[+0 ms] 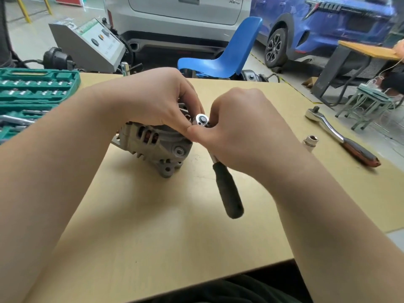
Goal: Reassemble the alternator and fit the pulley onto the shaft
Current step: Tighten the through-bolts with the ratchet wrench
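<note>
While left hand (pixel 157 101) fingers cover alternator (pixel 153 145), right hand (pixel 242 127) grips ratchet (pixel 227 189).

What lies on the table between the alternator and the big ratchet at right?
In the head view: the right hand holding a black-handled ratchet, then a loose socket.

One grey cast-metal alternator (pixel 150 143) stands on the one tan wooden surface (pixel 153 215). Two ratchet wrenches are in view: one small chrome ratchet with a black handle (pixel 227 189) and one larger chrome ratchet with a brown handle (pixel 341 136). One loose chrome socket (pixel 310 141) lies near the larger ratchet. One green plastic socket-set case (pixel 37 92) sits at the surface's left edge; the sockets in it are too small to count. Two bare hands show: one left hand (pixel 157 101) and one right hand (pixel 247 127). Beyond the surface are one blue plastic chair (pixel 231 53), two cars, one silver-grey (pixel 179 20) and one blue (pixel 328 25), and one grey slanted console (pixel 91 44).
</note>
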A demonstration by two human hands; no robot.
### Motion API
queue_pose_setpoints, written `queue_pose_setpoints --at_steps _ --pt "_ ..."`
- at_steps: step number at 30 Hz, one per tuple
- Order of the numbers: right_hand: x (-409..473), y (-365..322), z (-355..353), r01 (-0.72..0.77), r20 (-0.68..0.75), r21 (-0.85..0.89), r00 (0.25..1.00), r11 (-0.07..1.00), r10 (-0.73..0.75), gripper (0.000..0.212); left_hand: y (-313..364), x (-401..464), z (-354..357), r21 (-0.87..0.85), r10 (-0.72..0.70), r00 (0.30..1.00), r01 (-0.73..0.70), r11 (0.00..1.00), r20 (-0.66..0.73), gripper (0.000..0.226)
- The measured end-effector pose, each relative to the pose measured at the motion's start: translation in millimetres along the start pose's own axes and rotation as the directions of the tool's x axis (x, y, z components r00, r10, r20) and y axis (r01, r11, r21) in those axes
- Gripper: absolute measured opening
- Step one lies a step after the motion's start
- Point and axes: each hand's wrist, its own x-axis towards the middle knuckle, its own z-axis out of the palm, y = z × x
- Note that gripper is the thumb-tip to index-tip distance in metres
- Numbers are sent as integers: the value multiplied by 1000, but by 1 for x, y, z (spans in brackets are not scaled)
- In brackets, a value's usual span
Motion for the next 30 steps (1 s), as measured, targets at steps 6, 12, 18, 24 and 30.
queue_pose_setpoints --at_steps 6,12,18,24,30 --pt "7 7 -17 86 115 -83 990 993 -76 16 2 -2 1 -3 6 1000 -6 1000 0 18" --pt "4 5 -14 32 82 -10 996 999 -31 28 4 -1 0 6 -4 999 4 1000 34 19" --pt "4 1 -11 11 92 16 996 1000 -12 30 2 -1 1 4 17 1000 -17 1000 7 19" --pt "9 8 -19 112 134 -79 986 991 -100 10 2 0 -1 8 15 999 -15 1000 37 16" --pt "2 2 -9 33 49 -51 998 998 -30 40 3 -1 -1 18 40 999 -41 999 33 14"
